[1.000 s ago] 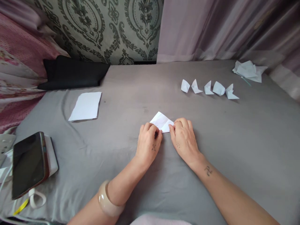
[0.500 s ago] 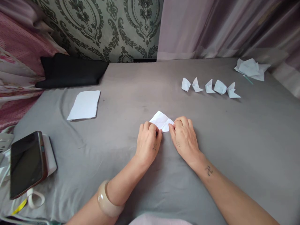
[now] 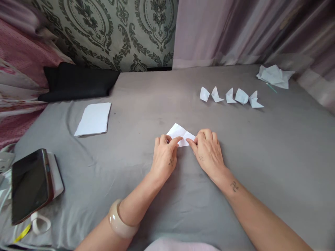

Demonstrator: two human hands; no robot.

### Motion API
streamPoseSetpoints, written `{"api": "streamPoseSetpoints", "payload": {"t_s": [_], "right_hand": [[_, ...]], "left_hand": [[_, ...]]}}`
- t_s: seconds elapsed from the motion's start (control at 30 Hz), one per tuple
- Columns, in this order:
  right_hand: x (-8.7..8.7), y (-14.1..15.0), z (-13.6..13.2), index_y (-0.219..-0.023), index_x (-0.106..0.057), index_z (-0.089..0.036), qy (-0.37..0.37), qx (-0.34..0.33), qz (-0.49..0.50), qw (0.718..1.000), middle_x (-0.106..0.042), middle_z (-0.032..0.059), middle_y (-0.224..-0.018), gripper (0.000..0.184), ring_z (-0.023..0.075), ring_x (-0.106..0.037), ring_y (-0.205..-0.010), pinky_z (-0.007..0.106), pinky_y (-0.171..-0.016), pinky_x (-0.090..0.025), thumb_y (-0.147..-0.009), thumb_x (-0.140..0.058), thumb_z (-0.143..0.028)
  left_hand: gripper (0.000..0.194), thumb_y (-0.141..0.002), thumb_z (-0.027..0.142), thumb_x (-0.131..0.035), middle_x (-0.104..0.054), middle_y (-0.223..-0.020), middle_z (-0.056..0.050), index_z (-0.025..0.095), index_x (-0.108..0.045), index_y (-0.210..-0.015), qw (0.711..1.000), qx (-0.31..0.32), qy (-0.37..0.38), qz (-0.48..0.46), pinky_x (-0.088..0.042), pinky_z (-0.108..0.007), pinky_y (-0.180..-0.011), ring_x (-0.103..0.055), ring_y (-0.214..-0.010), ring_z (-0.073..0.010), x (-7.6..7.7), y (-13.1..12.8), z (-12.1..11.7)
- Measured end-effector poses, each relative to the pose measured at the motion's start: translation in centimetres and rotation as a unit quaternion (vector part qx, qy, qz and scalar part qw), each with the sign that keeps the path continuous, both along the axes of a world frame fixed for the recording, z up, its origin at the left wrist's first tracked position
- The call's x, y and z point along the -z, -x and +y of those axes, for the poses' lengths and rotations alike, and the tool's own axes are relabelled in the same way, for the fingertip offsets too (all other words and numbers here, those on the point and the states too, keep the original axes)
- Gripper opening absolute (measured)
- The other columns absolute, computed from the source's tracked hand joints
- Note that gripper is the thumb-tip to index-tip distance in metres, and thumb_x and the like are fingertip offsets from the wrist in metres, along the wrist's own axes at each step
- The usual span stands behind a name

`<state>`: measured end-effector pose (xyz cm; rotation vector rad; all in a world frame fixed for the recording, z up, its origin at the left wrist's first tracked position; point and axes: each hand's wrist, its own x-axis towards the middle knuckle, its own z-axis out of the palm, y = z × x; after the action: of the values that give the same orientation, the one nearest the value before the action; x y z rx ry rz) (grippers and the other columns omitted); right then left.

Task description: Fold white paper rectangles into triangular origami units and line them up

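Observation:
A small folded sheet of white paper [image 3: 178, 130] lies on the grey cloth between my hands, one pointed corner facing away from me. My left hand [image 3: 165, 153] grips its left side, the thumb laid over the paper's front part and the fingers curled at the edge. At the right corner, my right hand [image 3: 208, 149] pinches the paper, with the thumb pressing on top. Parts of both edges are hidden beneath my fingers. Beyond, to the right, several folded white paper pieces [image 3: 241, 96] stand in a row.
A stack of white paper [image 3: 93, 119] lies at left, with a folded black cloth [image 3: 81, 82] behind it. A phone [image 3: 30, 186] rests on a white box near cables. Crumpled white paper [image 3: 274, 75] and a thin green stick [image 3: 271, 87] are at far right.
My left thumb has moved up and right onto the paper, closer to the right thumb. The right hand keeps its pinch on the right corner. The view has shifted slightly.

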<state>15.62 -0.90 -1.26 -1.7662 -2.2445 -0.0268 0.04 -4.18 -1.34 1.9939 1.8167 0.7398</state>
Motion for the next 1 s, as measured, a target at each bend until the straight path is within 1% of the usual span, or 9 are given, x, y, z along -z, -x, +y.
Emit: {"api": "streamPoseSetpoints", "payload": {"t_s": [0.17, 0.27, 0.33, 0.37, 0.5, 0.63, 0.77, 0.9, 1.0], "right_hand": [[0.0, -1.5, 0.0, -0.095, -0.058, -0.016, -0.013, 0.003, 0.048, 0.999, -0.058, 0.0131, -0.097, 0.018, 0.0252, -0.051, -0.085, 0.037, -0.069, -0.043, -0.094, -0.042, -0.025], [-0.7, -0.5, -1.4, -0.112, -0.058, -0.017, -0.034, -0.07, 0.074, 0.994, -0.059, 0.0118, -0.113, 0.03, 0.0244, -0.052, -0.097, 0.037, -0.082, -0.045, -0.094, -0.033, -0.012], [-1.1, 0.8, -2.6, -0.119, -0.056, -0.016, -0.005, -0.142, 0.067, 0.988, -0.06, 0.012, -0.116, 0.035, 0.0239, -0.053, -0.104, 0.035, -0.087, -0.046, -0.094, -0.032, -0.011], [-1.2, 1.5, -3.2, -0.123, -0.054, -0.013, 0.01, -0.144, 0.058, 0.988, -0.06, 0.0134, -0.115, 0.035, 0.0247, -0.053, -0.105, 0.036, -0.088, -0.047, -0.095, -0.034, -0.014], [-1.2, 2.8, -4.7, -0.13, -0.05, -0.008, 0.033, -0.126, 0.037, 0.991, -0.057, 0.0183, -0.124, 0.041, 0.0295, -0.053, -0.111, 0.041, -0.09, -0.049, -0.094, -0.041, -0.024], [-1.0, 2.0, -5.0, -0.133, -0.048, -0.008, 0.045, -0.136, 0.029, 0.989, -0.05, 0.0189, -0.135, 0.046, 0.03, -0.045, -0.123, 0.044, -0.1, -0.043, -0.094, -0.041, -0.032], [-1.2, 1.2, -5.0, -0.136, -0.047, -0.015, 0.048, -0.11, 0.006, 0.993, -0.046, 0.0171, -0.138, 0.048, 0.0312, -0.041, -0.127, 0.048, -0.1, -0.042, -0.095, -0.037, -0.038], [-1.2, 0.6, -4.8, -0.137, -0.048, -0.022, 0.055, -0.087, -0.013, 0.995, -0.044, 0.0147, -0.141, 0.045, 0.0306, -0.041, -0.127, 0.047, -0.096, -0.044, -0.096, -0.035, -0.038], [-1.1, 0.1, -4.4, -0.136, -0.048, -0.014, 0.046, -0.053, -0.035, 0.997, -0.045, 0.0177, -0.139, 0.049, 0.0317, -0.042, -0.124, 0.046, -0.095, -0.044, -0.097, -0.033, -0.039]], "left_hand": [[0.037, -0.092, 0.016, -0.041, -0.048, -0.096, -0.009, 0.03, -0.065, -0.115, 0.999, 0.02, -0.014, 0.039, -0.044, -0.034, -0.074, -0.042, -0.083, -0.0211, 0.3, 0.2, 0.1], [0.037, -0.092, 0.015, -0.041, -0.049, -0.094, -0.01, 0.029, -0.067, -0.114, 0.998, 0.029, -0.014, 0.057, -0.043, -0.035, -0.074, -0.041, -0.081, -0.0215, 0.0, 0.2, 0.1], [0.036, -0.091, 0.014, -0.042, -0.049, -0.091, -0.009, 0.028, -0.069, -0.11, 0.997, 0.037, -0.013, 0.062, -0.042, -0.036, -0.077, -0.042, -0.081, -0.0217, -0.2, 0.2, 0.1], [0.036, -0.09, 0.014, -0.042, -0.049, -0.09, -0.009, 0.028, -0.069, -0.109, 0.997, 0.038, -0.014, 0.061, -0.042, -0.037, -0.077, -0.042, -0.081, -0.0219, -0.2, 0.2, 0.1], [0.034, -0.091, 0.018, -0.044, -0.049, -0.09, -0.009, 0.028, -0.067, -0.114, 0.999, 0.019, -0.022, 0.035, -0.042, -0.035, -0.077, -0.043, -0.085, -0.0224, 0.2, 0.4, 0.1], [0.033, -0.092, 0.021, -0.045, -0.048, -0.091, -0.009, 0.026, -0.065, -0.118, 0.999, 0.01, -0.021, 0.025, -0.042, -0.035, -0.079, -0.043, -0.087, -0.022, 0.5, 0.5, 0.1], [0.033, -0.092, 0.021, -0.045, -0.049, -0.091, -0.009, 0.026, -0.064, -0.119, 0.999, 0.006, -0.017, 0.026, -0.042, -0.035, -0.079, -0.043, -0.085, -0.0215, 0.4, 0.5, 0.1], [0.035, -0.092, 0.021, -0.044, -0.049, -0.092, -0.009, 0.023, -0.059, -0.124, 1.0, -0.002, -0.013, 0.025, -0.043, -0.036, -0.08, -0.042, -0.084, -0.0214, 0.4, 0.5, -0.1], [0.037, -0.091, 0.022, -0.045, -0.048, -0.094, -0.009, 0.02, -0.053, -0.128, 1.0, -0.015, -0.012, 0.021, -0.045, -0.037, -0.08, -0.042, -0.084, -0.0213, 0.5, 0.6, -0.1]]}}
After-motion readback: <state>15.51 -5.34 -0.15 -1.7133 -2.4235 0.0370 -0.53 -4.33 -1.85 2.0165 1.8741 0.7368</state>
